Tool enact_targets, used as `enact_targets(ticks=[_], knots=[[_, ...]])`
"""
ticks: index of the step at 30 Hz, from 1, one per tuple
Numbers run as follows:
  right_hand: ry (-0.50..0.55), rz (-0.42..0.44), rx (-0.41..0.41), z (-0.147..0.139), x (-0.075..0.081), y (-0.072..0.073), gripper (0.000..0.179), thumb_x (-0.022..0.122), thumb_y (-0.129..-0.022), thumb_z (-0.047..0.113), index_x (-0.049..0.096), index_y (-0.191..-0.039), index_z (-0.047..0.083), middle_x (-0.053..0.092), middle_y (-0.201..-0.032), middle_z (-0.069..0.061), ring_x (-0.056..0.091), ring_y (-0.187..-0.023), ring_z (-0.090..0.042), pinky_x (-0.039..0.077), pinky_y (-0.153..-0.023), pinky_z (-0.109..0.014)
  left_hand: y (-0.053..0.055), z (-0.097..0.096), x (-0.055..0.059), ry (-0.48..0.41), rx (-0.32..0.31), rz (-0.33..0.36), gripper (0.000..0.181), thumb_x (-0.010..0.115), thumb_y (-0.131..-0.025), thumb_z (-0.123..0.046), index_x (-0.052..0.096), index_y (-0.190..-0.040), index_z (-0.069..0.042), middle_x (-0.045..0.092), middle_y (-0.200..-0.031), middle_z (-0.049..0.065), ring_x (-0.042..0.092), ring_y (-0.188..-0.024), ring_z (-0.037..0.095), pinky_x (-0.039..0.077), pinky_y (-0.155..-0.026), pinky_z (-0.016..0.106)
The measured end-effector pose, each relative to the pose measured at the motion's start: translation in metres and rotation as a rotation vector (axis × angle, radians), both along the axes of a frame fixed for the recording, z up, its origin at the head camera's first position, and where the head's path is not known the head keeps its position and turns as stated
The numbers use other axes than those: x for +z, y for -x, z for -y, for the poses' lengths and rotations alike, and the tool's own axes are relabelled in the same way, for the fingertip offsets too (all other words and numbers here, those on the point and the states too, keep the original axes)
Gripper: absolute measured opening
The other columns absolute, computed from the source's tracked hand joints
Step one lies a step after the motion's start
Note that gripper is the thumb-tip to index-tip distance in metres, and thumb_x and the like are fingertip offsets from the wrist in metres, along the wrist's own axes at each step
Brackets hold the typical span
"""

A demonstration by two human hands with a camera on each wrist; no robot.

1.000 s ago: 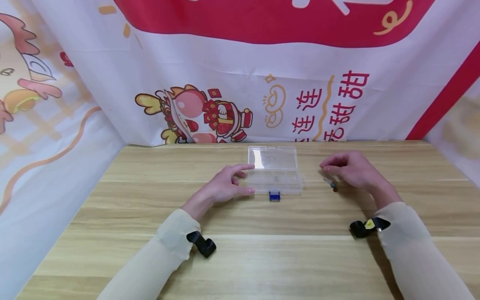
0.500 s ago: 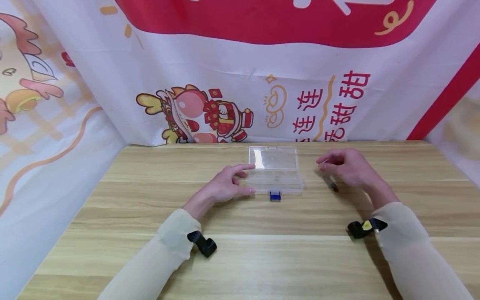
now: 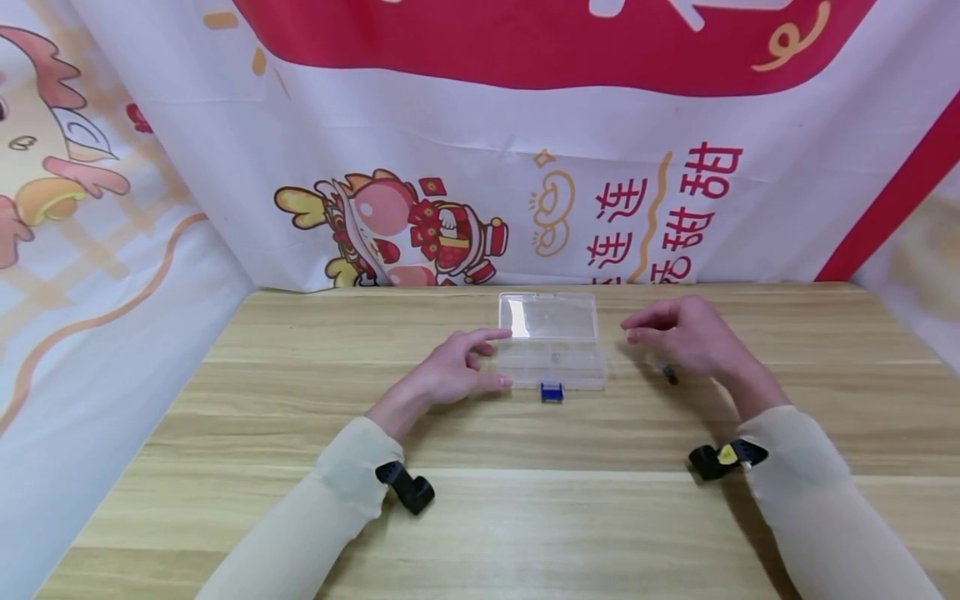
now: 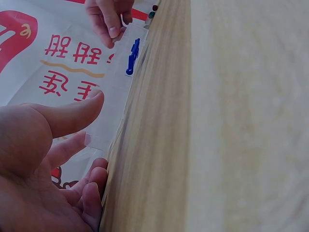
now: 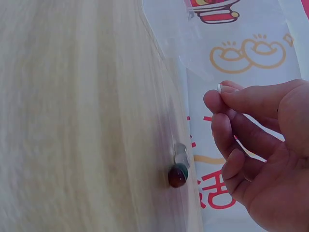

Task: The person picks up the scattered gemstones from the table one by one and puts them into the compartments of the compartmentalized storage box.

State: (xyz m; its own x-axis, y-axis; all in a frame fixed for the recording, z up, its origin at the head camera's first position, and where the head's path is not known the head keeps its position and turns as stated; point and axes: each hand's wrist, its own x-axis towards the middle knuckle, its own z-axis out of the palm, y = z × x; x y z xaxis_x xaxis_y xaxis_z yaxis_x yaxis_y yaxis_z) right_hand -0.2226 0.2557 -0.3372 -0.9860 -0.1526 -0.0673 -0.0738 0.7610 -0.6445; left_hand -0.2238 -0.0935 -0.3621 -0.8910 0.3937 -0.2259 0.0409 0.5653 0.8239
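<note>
A clear plastic compartment box point(image 3: 573, 379) lies with its lid point(image 3: 551, 317) laid back, a blue latch point(image 3: 552, 393) at its front. At its left side, my left hand point(image 3: 448, 371) spreads thumb and index finger along front corner and hinge. My right hand point(image 3: 688, 335) is raised to the right of the box. Its thumb and index finger pinch a tiny whitish bead point(image 5: 219, 88), mostly hidden by the fingertips. Below that hand, several small beads lie in a row on the table: a dark brown bead point(image 5: 177, 178), a teal one point(image 5: 184, 168) and clear ones point(image 5: 181, 155).
The wood-grain table point(image 3: 495, 517) ends at a printed cloth backdrop point(image 3: 450, 125). A small round thing point(image 3: 556, 357) shows inside the box. Black wrist cameras stick out from both sleeves.
My right hand has moved left and slightly away, from over the loose beads toward the box, carrying the pinched bead. The left hand stays at the box.
</note>
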Motion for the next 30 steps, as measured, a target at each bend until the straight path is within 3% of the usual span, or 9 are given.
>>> enact_targets(ticks=[22,30], knots=[[0.028,-0.013,0.042,0.021,0.001,-0.001,0.026,0.074,-0.100,0.018,0.079,-0.125,0.012,0.077,-0.119,-0.013,0.064,-0.101,-0.027,0.053,-0.072,-0.031,-0.001,0.000,0.001,0.010,0.021,0.021,0.073,0.084,-0.092,-0.025,0.052,-0.156,-0.036,0.054,-0.152,0.008,0.056,-0.114,0.024,0.046,-0.094,0.036],[0.019,-0.012,0.013,0.024,0.002,-0.002,0.026,0.073,-0.101,0.021,0.078,-0.126,0.015,0.075,-0.120,-0.012,0.060,-0.102,-0.028,0.051,-0.076,-0.034,0.000,-0.001,0.003,0.008,0.016,0.026,0.075,0.085,-0.090,-0.025,0.052,-0.156,-0.036,0.054,-0.153,0.008,0.056,-0.114,0.025,0.047,-0.096,0.037]])
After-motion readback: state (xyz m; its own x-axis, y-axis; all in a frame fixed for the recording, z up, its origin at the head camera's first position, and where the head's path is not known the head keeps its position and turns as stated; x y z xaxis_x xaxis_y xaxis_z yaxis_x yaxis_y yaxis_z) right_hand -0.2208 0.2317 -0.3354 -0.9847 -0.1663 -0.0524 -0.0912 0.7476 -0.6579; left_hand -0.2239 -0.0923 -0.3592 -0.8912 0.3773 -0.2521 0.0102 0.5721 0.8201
